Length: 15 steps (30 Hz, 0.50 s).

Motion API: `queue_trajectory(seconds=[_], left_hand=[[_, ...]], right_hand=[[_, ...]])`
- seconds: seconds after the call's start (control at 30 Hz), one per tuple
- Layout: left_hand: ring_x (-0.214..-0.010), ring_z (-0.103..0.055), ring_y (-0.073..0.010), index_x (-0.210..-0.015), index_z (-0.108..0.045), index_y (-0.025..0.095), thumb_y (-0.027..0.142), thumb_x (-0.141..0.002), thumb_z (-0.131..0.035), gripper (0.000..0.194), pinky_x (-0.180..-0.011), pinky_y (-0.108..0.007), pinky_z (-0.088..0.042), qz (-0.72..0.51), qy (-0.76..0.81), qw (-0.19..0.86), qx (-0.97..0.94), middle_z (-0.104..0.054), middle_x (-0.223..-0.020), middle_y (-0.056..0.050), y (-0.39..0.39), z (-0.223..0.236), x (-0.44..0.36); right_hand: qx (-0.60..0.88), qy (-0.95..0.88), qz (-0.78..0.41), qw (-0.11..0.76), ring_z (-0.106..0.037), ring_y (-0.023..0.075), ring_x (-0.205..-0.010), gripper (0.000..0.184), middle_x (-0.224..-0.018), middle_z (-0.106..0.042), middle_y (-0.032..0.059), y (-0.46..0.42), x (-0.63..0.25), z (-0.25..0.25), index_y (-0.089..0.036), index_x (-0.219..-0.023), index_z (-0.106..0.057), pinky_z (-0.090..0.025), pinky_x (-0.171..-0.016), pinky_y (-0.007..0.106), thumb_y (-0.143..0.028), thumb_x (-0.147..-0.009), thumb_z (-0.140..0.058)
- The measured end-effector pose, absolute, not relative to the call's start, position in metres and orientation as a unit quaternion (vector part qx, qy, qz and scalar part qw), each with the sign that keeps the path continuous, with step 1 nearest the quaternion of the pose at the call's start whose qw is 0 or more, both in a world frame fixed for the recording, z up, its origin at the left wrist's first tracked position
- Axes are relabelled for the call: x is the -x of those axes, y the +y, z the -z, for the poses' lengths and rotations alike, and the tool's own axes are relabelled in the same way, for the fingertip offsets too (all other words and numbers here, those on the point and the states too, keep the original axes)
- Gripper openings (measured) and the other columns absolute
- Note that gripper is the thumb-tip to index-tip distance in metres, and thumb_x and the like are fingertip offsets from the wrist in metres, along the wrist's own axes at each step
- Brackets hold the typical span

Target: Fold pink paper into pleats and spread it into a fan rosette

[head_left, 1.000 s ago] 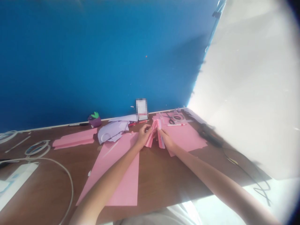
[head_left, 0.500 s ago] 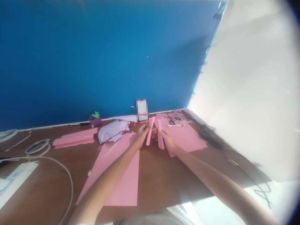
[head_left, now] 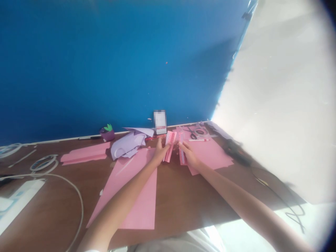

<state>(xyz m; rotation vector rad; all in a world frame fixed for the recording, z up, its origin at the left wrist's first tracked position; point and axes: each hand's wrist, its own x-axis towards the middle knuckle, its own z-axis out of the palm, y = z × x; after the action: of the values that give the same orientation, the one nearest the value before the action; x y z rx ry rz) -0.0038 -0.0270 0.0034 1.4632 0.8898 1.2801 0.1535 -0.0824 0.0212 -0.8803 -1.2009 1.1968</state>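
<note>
Blue wall [head_left: 105,70], upright behind the table. Table [head_left: 178,196], brown, bearing the papers. Large pink sheet [head_left: 138,203], flat, partly under my left forearm. Second pink sheet [head_left: 214,154], flat, on the right. Folded pink paper [head_left: 86,153], lying on the left. Purple paper [head_left: 128,143], crumpled, between the folded paper and my hands.

Left hand [head_left: 160,153], mine: partly closed, thumb and fingers pinching a pleated pink bundle. Right hand [head_left: 190,155], mine: likewise nearly closed on a second bundle, pink and purple.

Left bundle [head_left: 170,140], tilted, raised above the table; right bundle [head_left: 183,161], nearly upright, just beside it, a gap between the two. Whether they join behind my fingers, I cannot tell. Handling note, my judgement: grip light but whole — all layers pinched together, edges level, pressure along the creases rather than across them, lest the pleats slip or buckle. Both bundles are best kept at one height.

Scissors [head_left: 193,135], dark-handled, beyond my right hand. Pen [head_left: 198,140], white and red, near the scissors.
</note>
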Motion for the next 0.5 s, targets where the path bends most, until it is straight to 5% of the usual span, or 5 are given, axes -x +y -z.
queue_trajectory(seconds=[0.3,0.5], left_hand=[[-0.107,-0.060,-0.0231,-0.110,-0.057,0.025,0.048,-0.088,-0.056,0.032,-0.094,-0.036,-0.044,-0.521,0.363,0.491,-0.596,-0.064,-0.118,-0.006,-0.0269,-0.0067,0.0029],[-0.084,-0.059,-0.0168,-0.088,-0.057,0.021,0.048,-0.085,-0.060,0.027,-0.081,-0.028,-0.044,-0.544,0.364,0.482,-0.582,-0.064,-0.088,-0.002,-0.0194,0.0005,0.0037]], right_hand=[[0.369,-0.449,-0.544,0.606,-0.061,0.0155,-0.071,0.027,-0.079,-0.068,0.0024,-0.0790,-0.1560,-0.0216,-0.022,-0.086,-0.073,-0.045,-0.066,0.027,-0.048,-0.083,-0.065],[0.375,-0.413,-0.562,0.611,-0.057,0.0142,-0.063,0.030,-0.069,-0.064,0.0005,-0.0783,-0.1536,-0.0195,-0.021,-0.080,-0.069,-0.046,-0.063,0.028,-0.050,-0.077,-0.070]])
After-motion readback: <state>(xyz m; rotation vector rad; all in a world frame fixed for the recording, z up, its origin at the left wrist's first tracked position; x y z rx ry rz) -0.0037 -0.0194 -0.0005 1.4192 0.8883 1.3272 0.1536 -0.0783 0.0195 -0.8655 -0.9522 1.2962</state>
